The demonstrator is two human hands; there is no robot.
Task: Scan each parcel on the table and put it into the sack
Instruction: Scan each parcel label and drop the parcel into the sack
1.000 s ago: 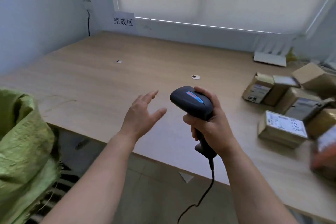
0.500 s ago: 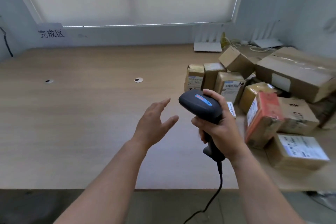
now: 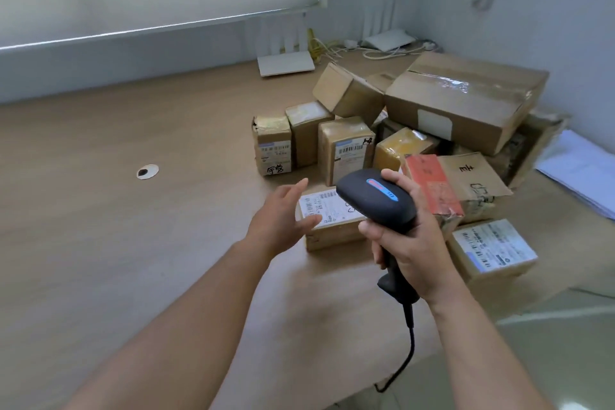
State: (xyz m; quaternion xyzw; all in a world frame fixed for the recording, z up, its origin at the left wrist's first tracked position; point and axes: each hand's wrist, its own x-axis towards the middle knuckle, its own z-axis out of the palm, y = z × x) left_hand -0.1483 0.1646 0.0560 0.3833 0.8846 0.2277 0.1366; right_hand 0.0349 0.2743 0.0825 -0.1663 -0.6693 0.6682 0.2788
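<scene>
The right hand [image 3: 411,253] clamps a black corded handheld scanner [image 3: 377,198]; just left, the open left hand [image 3: 283,218] now reaches a flat label-topped cardboard parcel [image 3: 329,221]. The view has swung from the sack to the parcel pile, suggesting the next scan.

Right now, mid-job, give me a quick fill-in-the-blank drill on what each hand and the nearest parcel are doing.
1. The black corded barcode scanner is gripped in the ____ hand.
2. The left hand, fingers spread, holds ____.
3. The small brown cardboard parcel nearest the left hand lies with its white label facing ____.
4. The red-topped parcel stands to the ____ of the scanner.

Missing words: right; nothing; up; right
</scene>
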